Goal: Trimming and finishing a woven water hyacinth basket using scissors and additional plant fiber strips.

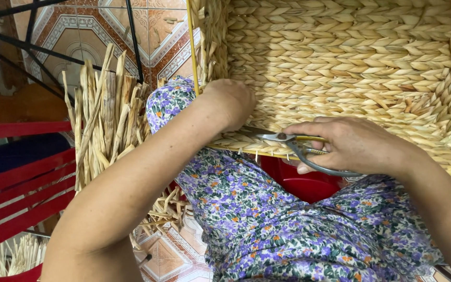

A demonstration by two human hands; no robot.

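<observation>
The left hand [229, 104] is curled into a loose fist and pressed against the lower edge of the woven basket [351, 57] at the centre of the frame, while the right hand [353, 143] has its fingers hooked through the handles of the scissors [288, 142] — blades nearly together, pointing left along that edge. A bundle of dried reeds [105, 120] stands at centre left beside a red chair [22, 177], and a red bowl [304, 183] sits under the right hand, above the floral-print lap [267, 224]. The basket fills the upper right — pale straw braids in tight rows, short stubs sticking out along its bottom rim.
</observation>
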